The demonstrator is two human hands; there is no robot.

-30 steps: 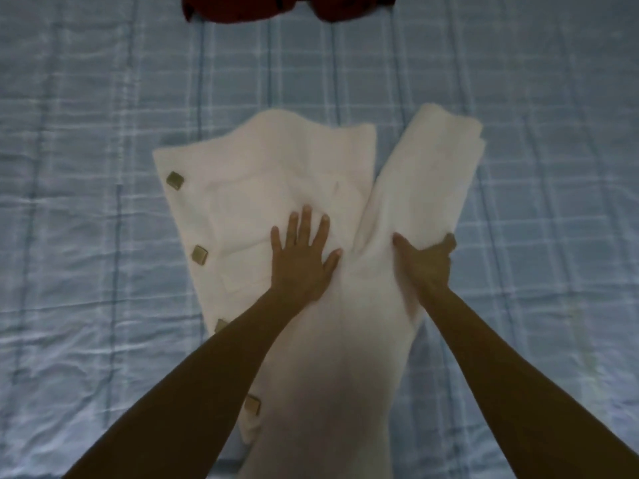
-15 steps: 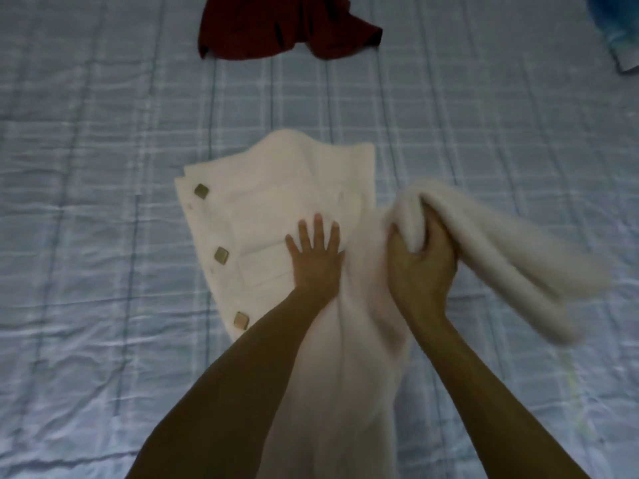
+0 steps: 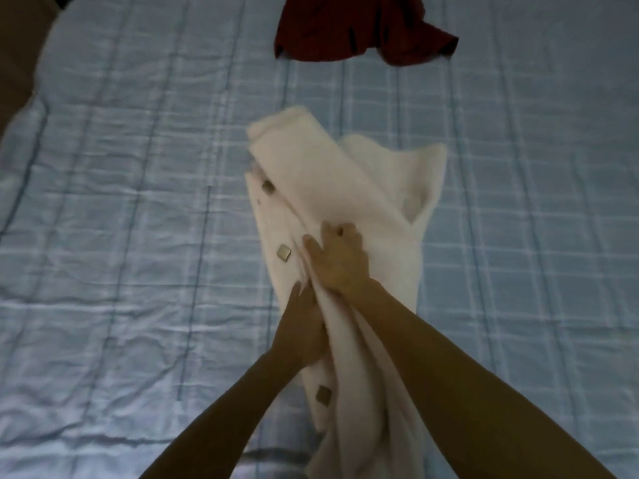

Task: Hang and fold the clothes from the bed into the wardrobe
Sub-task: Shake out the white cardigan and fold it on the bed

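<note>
A white garment (image 3: 380, 209) with square metal buttons lies on the blue checked bed (image 3: 138, 236) in front of me. One sleeve is folded leftward across its body. My right hand (image 3: 340, 261) sits on top of that sleeve at the garment's middle, fingers curled into the cloth. Just below it, my left hand (image 3: 304, 323) holds a fold of the same garment, thumb outside and fingers hidden under the fabric.
A dark red garment (image 3: 359, 25) lies crumpled at the far side of the bed. The bed's corner and a brown surface (image 3: 17, 46) show at the upper left. Bare bedspread stretches to the left and right of the white garment.
My right hand swung the lifted sleeve from the right over to the left, across the garment. My left hand stopped pressing flat and drew back into a fold.
</note>
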